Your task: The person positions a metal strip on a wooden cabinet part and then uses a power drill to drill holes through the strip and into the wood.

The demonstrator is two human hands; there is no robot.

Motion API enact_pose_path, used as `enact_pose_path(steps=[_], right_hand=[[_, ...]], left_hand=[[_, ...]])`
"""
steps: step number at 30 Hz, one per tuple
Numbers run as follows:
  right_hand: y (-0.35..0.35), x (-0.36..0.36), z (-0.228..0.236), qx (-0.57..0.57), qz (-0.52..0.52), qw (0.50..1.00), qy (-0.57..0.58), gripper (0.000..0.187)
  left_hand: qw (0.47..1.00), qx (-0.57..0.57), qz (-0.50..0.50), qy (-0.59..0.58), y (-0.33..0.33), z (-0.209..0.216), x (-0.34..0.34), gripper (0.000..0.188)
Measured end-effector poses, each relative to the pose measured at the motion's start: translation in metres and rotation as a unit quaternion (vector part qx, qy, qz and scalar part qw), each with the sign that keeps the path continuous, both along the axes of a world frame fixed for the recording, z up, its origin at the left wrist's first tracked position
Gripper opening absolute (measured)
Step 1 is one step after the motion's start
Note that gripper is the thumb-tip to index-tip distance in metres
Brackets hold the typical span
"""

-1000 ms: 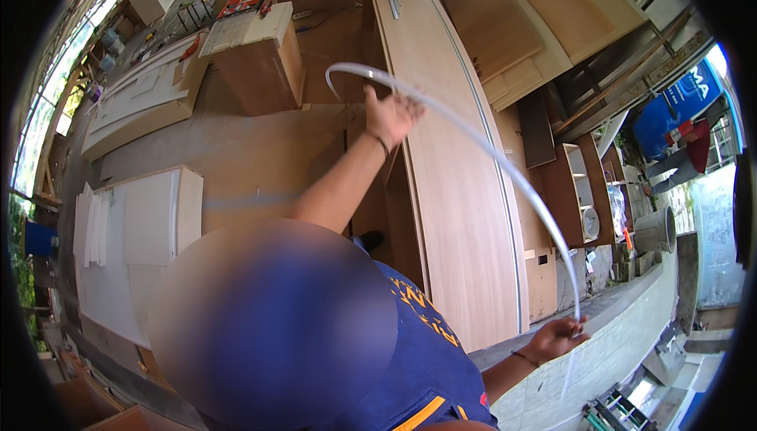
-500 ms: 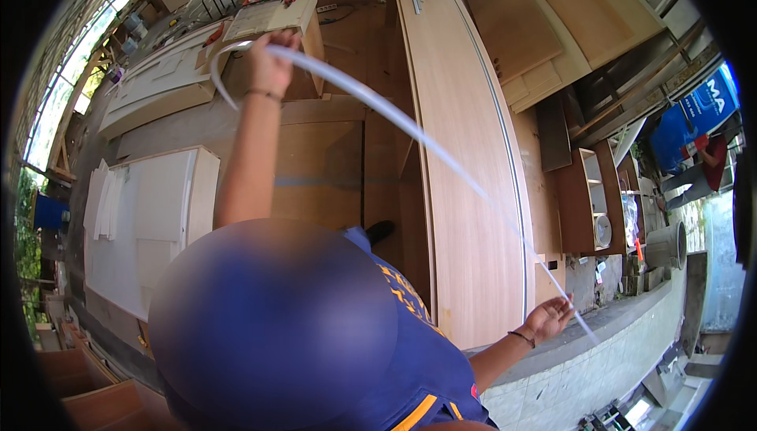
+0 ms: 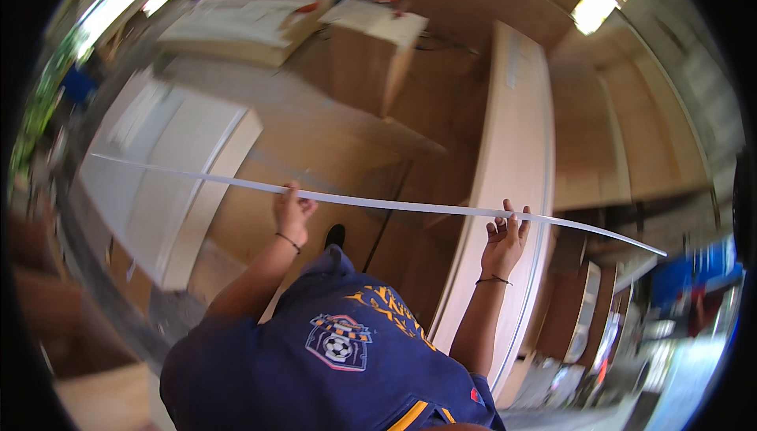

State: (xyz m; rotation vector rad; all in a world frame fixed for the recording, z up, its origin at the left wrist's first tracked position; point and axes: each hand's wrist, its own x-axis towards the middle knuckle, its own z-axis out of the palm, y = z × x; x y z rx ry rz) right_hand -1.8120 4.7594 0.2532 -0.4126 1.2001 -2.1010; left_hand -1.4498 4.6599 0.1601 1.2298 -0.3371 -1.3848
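A long, thin white edging strip stretches across the view in front of me, nearly straight, with a slight droop at both ends. My left hand pinches it left of its middle, above the brown floor sheet. Farther right, my right hand has the strip between its fingers, some of them raised. Beneath that hand runs a long wood-grain panel, and the strip passes over it. The strip's left end hangs above a white cabinet panel.
A small box-like stand with red items on top is ahead. Beyond it lies a pale panel. Brown boards lean at the right, near an open cabinet. A dark shoe shows below me.
Both hands have come closer together, the left lower and the right higher. The strip, earlier curled at its left end and slanting, is now stretched out crosswise. The view has turned.
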Motion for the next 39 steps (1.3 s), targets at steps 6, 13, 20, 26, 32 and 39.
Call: enact_pose_path(steps=[6,13,20,26,32,39], right_hand=[[-0.156,0.045,-0.053,0.09,0.109,0.99,-0.009,0.029],[-0.29,0.09,-0.076,0.173,0.177,0.968,0.036,0.024],[-0.371,0.158,-0.08,0.21,0.258,0.928,0.165,0.027],[-0.411,0.163,-0.055,0.215,0.31,0.915,0.144,0.026],[-0.46,0.163,-0.046,0.197,0.333,0.916,0.106,0.029],[-0.51,0.063,-0.031,0.145,0.345,0.922,0.094,0.034]], left_hand=[[0.989,0.089,0.081,0.085,-0.009,-0.037,0.051,0.02],[0.962,0.114,0.116,0.221,-0.028,-0.068,0.102,0.02],[0.924,0.332,0.056,0.182,-0.038,-0.13,0.139,0.038],[0.96,0.154,-0.153,-0.175,-0.093,-0.101,0.102,0.038],[0.859,-0.158,-0.3,-0.385,-0.186,-0.063,0.024,0.028],[0.866,-0.169,-0.243,-0.403,-0.31,-0.031,-0.047,0.024]])
